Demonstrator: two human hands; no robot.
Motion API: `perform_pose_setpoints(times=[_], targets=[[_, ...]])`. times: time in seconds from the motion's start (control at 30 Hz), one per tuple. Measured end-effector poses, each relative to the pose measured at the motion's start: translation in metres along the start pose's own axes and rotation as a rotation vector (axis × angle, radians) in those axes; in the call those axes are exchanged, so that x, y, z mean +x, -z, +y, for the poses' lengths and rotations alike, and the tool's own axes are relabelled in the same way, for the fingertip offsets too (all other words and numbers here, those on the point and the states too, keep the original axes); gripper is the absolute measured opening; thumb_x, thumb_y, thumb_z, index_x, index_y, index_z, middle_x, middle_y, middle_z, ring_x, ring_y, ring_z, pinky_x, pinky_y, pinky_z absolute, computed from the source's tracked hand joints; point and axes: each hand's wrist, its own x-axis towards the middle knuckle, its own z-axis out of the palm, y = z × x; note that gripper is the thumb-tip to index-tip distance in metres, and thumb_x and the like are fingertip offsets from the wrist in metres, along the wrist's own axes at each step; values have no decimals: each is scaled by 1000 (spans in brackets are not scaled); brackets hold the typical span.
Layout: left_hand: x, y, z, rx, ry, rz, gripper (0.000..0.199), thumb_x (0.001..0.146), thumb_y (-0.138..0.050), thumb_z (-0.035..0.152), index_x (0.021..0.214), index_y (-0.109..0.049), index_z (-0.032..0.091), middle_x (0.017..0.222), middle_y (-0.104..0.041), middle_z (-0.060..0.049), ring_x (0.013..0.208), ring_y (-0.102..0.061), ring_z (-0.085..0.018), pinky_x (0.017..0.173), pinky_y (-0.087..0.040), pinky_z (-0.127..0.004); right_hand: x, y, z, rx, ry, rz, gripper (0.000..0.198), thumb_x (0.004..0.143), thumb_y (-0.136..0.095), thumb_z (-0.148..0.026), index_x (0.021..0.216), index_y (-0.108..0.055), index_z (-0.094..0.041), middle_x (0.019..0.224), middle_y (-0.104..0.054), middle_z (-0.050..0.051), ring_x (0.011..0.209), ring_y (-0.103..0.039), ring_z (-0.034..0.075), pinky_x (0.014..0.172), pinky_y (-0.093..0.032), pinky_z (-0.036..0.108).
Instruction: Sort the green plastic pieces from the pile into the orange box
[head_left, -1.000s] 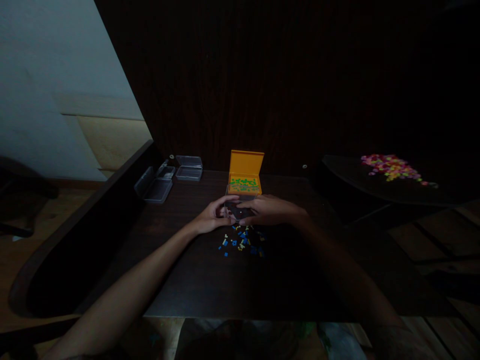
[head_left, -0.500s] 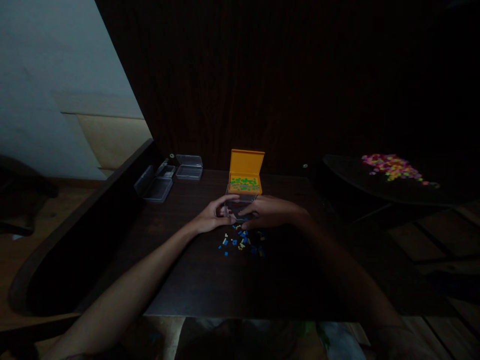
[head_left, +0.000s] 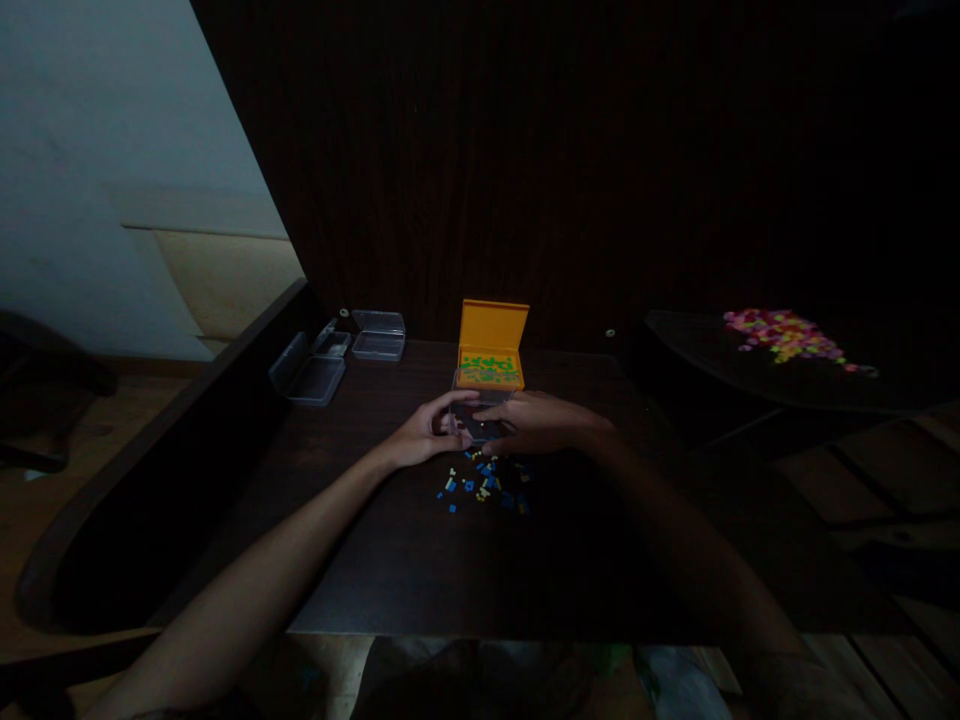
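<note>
My left hand (head_left: 426,430) is curled around the left side of a clear plastic box (head_left: 484,397), whose lid stands up at the far side. My right hand (head_left: 529,420) reaches over the box from the right, with finger and thumb apart and the fingers stretched inside. A tiny pale speck shows below its fingertip. Small blue and pale yellow pieces (head_left: 486,486) lie scattered on the dark table just in front of both hands. Behind the clear box is an open orange case (head_left: 493,325) with small green pieces (head_left: 487,365) in it.
Open clear boxes stand at the table's back left: one nearer (head_left: 319,380), one farther (head_left: 379,345), and a smaller one (head_left: 332,343). A dark raised side panel (head_left: 150,470) borders the left. On a dark surface at right lies a heap of multicoloured pieces (head_left: 784,335).
My right hand's fingertip has lifted and shifted slightly farther away inside the clear box, and a pale speck now shows below it. My left hand and the box stay in place.
</note>
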Motion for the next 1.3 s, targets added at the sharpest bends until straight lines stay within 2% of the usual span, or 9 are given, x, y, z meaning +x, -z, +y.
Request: perform_pose_setpoints(times=[0.17,0.47,0.67,0.87,1.1,1.3], targets=[[0,0,1,12,10,6,68,69,-80,21,131,-51,22,135,-54,-13,83,-64,-13,82,-50,-32,-1,2,-3,-8,-8,14,48,88,-54,-50,131,-58,-29,111,-69,8,93,-65,25,77,-45,33],[0,0,1,-4,19,10,68,69,-79,20,131,-51,21,134,-54,-12,87,-65,-15,83,-50,-32,-2,0,-3,-14,34,19,49,88,-55,-50,133,-56,-32,119,-66,6,98,-64,25,81,-45,33],[0,0,1,12,25,16,69,69,-79,19,132,-51,21,137,-53,-13,88,-64,-14,83,-51,-32,-2,2,-5,-26,-10,15,51,87,-54,-51,135,-54,-31,112,-69,7,92,-65,25,78,-46,34],[0,0,1,-26,15,20,67,68,-78,16,130,-53,22,138,-52,-12,91,-65,-15,84,-51,-32,-1,-1,-3,-45,29,34,54,88,-53,-52,138,-51,-31,129,-62,8,102,-63,27,82,-46,36],[0,1,0,-30,-3,5,67,68,-79,16,130,-52,21,137,-53,-13,90,-66,-15,83,-51,-33,-2,0,-3,-38,16,10,55,88,-53,-53,138,-51,-30,127,-63,8,101,-64,26,84,-46,36],[0,1,-1,-24,23,25,68,69,-79,16,131,-51,20,138,-52,-13,99,-64,-18,88,-49,-33,-2,-2,-4,-29,41,27,55,87,-54,-53,136,-54,-27,132,-59,10,109,-60,28,88,-46,38]])
